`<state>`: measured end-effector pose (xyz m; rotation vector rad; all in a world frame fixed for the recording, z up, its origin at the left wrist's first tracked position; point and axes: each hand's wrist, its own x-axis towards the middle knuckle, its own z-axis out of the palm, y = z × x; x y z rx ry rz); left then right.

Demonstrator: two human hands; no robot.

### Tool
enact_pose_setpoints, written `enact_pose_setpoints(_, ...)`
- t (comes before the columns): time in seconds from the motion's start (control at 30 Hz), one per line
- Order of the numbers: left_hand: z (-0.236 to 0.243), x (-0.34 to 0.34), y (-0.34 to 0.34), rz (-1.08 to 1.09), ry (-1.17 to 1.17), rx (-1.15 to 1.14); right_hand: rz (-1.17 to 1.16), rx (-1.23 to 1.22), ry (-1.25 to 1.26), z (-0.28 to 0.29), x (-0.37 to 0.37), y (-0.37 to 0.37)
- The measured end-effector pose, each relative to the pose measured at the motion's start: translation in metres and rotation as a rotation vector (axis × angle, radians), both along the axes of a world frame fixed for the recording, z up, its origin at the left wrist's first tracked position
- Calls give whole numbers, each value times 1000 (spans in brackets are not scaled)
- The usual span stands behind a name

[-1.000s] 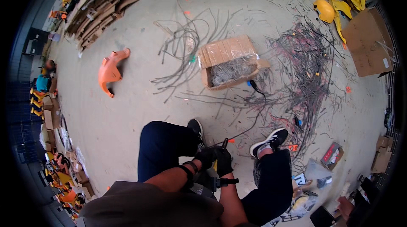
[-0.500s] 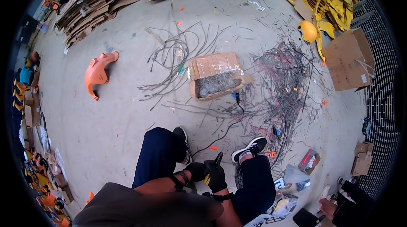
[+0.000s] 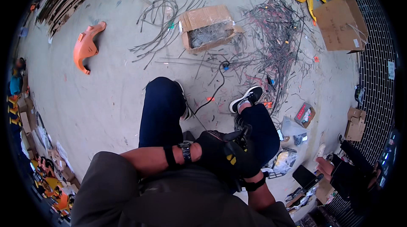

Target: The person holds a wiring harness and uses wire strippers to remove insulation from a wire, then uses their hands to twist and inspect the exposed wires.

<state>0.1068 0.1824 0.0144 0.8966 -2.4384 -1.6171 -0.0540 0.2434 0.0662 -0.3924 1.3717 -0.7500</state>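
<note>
I sit with my knees apart, both hands in black gloves pressed together above my lap. My right hand (image 3: 245, 164) grips a black-handled tool (image 3: 243, 134) that sticks up toward my right knee. My left hand (image 3: 214, 149), with a watch on its wrist, is closed against the right one. A thin black cable (image 3: 215, 92) runs from under my left glove, between my feet, out to a blue plug (image 3: 225, 66) on the floor. How the fingers sit on the cable is hidden.
An open cardboard box (image 3: 206, 16) with wire inside stands ahead, with loose grey wires (image 3: 277, 44) spread around it. An orange plastic part (image 3: 86, 47) lies at the left. At the right are a flat carton (image 3: 339, 23) and another person's hand (image 3: 325, 167).
My hands have stayed together with the tool and drawn in closer to my body. The view has tipped down, so the box and the wires now sit higher in the picture.
</note>
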Motion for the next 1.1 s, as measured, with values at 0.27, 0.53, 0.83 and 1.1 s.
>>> enact_pose_setpoints(0.27, 64, -36, 5, 19, 148, 212, -153, -109, 261, 102, -15, 23)
enact_pose_setpoints(0.53, 161, -68, -27, 60, 481, -211, -30, -639, 972, 198, -37, 5)
enact_pose_setpoints(0.83, 111, -41, -52, 130, 553, -14, -500, -752, 98, 141, -24, -40)
enact_pose_setpoints(1.1, 127, 3, -17, 152, 463, 574, -445, -827, 67, 125, -48, -11)
